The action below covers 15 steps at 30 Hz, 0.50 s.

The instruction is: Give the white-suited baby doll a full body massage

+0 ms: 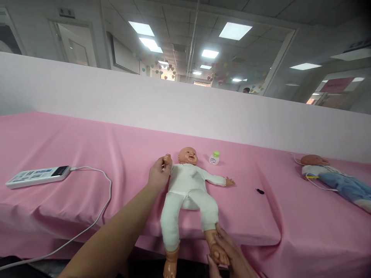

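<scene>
A baby doll [188, 181] with a white cloth body lies on its back, head away from me, on the pink cloth. My left hand [159, 173] is closed around the doll's arm near its small hand, which pokes out above my fingers. My right hand [232, 253] grips the doll's foot [218, 253], fingers along the ankle and thumb below. The other foot [170, 264] hangs past the table's front edge. The doll's other arm lies stretched out on the cloth. A small bottle with a green cap [214, 158] stands beside the doll's head.
The pink cloth [87, 143] covers the table up to a white partition [174, 104] with glass above. A white power strip-like device [37, 177] with a cable lies left. A small black object [260, 191] and a second doll in blue [344, 185] lie right.
</scene>
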Tool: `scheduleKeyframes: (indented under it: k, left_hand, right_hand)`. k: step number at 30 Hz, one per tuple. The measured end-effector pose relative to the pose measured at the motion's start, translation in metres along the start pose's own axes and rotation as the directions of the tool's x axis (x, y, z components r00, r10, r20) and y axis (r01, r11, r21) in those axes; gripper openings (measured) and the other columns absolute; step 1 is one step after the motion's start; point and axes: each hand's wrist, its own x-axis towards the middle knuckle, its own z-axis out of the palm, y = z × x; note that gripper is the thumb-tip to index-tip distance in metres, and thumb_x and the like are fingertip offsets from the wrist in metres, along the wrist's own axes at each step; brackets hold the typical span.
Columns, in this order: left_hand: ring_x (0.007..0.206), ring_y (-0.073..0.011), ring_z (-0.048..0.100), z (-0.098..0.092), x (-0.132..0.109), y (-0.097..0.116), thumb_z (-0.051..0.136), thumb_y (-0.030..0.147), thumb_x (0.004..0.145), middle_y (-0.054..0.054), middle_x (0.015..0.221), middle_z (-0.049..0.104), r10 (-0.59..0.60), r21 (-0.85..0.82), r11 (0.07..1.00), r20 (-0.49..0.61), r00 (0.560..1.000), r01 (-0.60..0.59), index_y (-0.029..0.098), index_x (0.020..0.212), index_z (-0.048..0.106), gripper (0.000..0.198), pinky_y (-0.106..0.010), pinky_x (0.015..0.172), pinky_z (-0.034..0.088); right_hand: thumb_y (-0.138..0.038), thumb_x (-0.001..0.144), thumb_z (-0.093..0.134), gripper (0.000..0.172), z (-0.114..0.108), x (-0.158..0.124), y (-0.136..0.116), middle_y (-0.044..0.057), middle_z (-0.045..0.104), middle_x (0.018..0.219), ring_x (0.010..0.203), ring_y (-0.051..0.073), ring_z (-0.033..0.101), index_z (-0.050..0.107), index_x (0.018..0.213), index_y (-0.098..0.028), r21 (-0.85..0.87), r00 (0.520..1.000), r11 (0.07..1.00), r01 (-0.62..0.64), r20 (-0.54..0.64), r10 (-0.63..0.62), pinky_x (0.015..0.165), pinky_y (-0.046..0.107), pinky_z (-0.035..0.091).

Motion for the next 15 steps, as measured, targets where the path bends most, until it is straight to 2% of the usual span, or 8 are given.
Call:
scheduleKeyframes:
  k: [3,6,8,12,15]
  left_hand:
    - [0.116,-0.0274,0.066,0.006,-0.008,0.006,0.063,0.036,0.094,-0.007,0.126,0.073,0.214,0.267,0.928,0.188,0.959,-0.26,0.026,0.126,0.07,0.035,-0.044,0.103,0.052]
    - [0.138,-0.0315,0.055,0.01,-0.01,0.004,0.065,0.039,0.094,-0.008,0.14,0.068,0.308,0.375,0.827,0.322,0.895,-0.419,0.025,0.132,0.071,0.041,-0.051,0.121,0.04]
    - [0.144,-0.032,0.05,0.011,-0.01,0.001,0.065,0.041,0.095,-0.007,0.145,0.065,0.305,0.4,0.795,0.388,0.87,-0.457,0.025,0.135,0.07,0.044,-0.053,0.125,0.035]
    - [0.145,-0.028,0.05,0.01,-0.009,-0.003,0.062,0.04,0.097,-0.008,0.151,0.061,0.273,0.369,0.804,0.469,0.84,-0.467,0.024,0.14,0.067,0.047,-0.048,0.126,0.035]
    - [0.145,-0.0275,0.05,0.01,-0.01,-0.002,0.061,0.039,0.097,-0.007,0.15,0.062,0.256,0.359,0.835,0.417,0.872,-0.417,0.025,0.141,0.065,0.047,-0.047,0.125,0.035]
  right_hand:
    - [-0.02,0.093,0.067,0.045,-0.001,0.025,-0.002,0.01,0.069,0.137,0.118,0.029,0.073,0.063,0.137,-0.024,-0.086,0.998,0.995,0.057,-0.029,-0.06,0.089,0.035,0.068]
    - [-0.024,0.094,0.065,0.041,0.007,0.047,0.0,0.011,0.068,0.139,0.122,0.028,0.071,0.063,0.135,-0.022,-0.071,0.998,0.996,0.055,-0.008,-0.056,0.093,0.035,0.066]
    - [-0.026,0.095,0.063,0.041,0.016,0.057,0.002,0.01,0.065,0.143,0.126,0.027,0.068,0.063,0.136,-0.024,-0.037,1.0,0.999,-0.004,0.015,0.005,0.098,0.037,0.064]
    - [-0.028,0.096,0.06,0.04,0.038,0.069,0.008,0.01,0.063,0.146,0.128,0.026,0.067,0.063,0.136,-0.025,0.04,0.994,0.994,-0.105,0.042,0.103,0.096,0.035,0.064]
    - [-0.027,0.097,0.06,0.038,0.046,0.073,0.01,0.011,0.064,0.145,0.129,0.026,0.066,0.063,0.134,-0.023,0.084,0.995,0.992,-0.092,0.05,0.088,0.099,0.034,0.063]
